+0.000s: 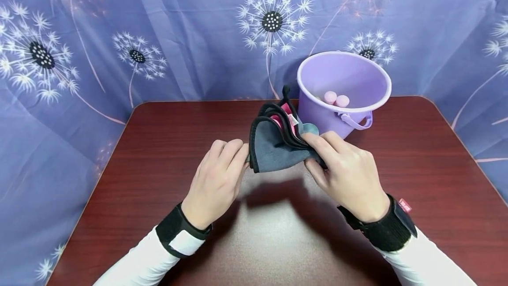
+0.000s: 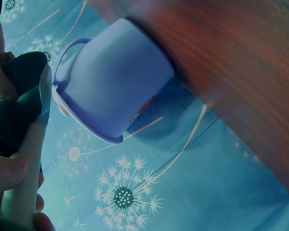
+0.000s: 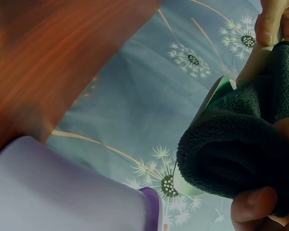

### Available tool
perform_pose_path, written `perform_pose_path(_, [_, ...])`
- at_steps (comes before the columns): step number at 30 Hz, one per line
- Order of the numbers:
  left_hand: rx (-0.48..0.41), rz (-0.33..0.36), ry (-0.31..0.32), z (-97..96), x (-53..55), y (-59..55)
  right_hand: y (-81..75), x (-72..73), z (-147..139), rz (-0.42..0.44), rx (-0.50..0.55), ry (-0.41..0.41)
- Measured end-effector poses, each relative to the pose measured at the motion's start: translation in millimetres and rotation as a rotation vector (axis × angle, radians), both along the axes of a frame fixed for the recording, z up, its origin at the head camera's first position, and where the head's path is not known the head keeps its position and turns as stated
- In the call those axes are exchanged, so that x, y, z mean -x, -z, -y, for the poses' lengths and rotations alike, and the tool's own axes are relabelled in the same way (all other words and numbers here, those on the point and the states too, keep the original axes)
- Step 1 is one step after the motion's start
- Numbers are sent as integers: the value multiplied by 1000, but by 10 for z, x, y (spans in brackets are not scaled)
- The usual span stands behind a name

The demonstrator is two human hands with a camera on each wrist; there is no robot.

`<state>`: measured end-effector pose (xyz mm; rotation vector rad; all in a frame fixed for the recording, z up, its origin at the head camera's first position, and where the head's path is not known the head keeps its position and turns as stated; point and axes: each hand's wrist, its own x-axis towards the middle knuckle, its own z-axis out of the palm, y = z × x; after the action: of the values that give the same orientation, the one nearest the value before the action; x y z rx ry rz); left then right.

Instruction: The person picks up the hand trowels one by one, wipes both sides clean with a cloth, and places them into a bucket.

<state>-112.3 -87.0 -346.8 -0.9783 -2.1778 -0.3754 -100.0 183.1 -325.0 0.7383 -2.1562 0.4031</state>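
A long pale-handled utensil with a thin greenish blade and a rounded end lies between my hands, partly wrapped in cloth. My left hand grips its pale handle, thumb along the near side. Around the blade is folded a dark grey fleecy cloth with black edging, a pink inner side and a white tag. My right hand pinches the cloth between thumb and fingers, at the blade. Cloth hides most of the blade, so the utensil's exact kind cannot be told. Both hands are above the table.
A lilac bucket stands behind my right hand at the table's back, its handle hanging on the near side. Two pink round-ended things show inside it. The dark red wooden table meets a blue dandelion-print curtain behind.
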Motion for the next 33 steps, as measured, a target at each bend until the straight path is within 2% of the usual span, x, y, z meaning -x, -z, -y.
perform_pose_path(9, [-76,-78,45,-39,15,-42,-50,21,-70,-28,-4,59])
perform_pose_path(18, [-143,-97,67,-35,6,-94,-79,46,-152,-42,8,92])
perform_pose_path(33, [-201,-137,40,10,10,-166,-96,64,-266,-20,63,181])
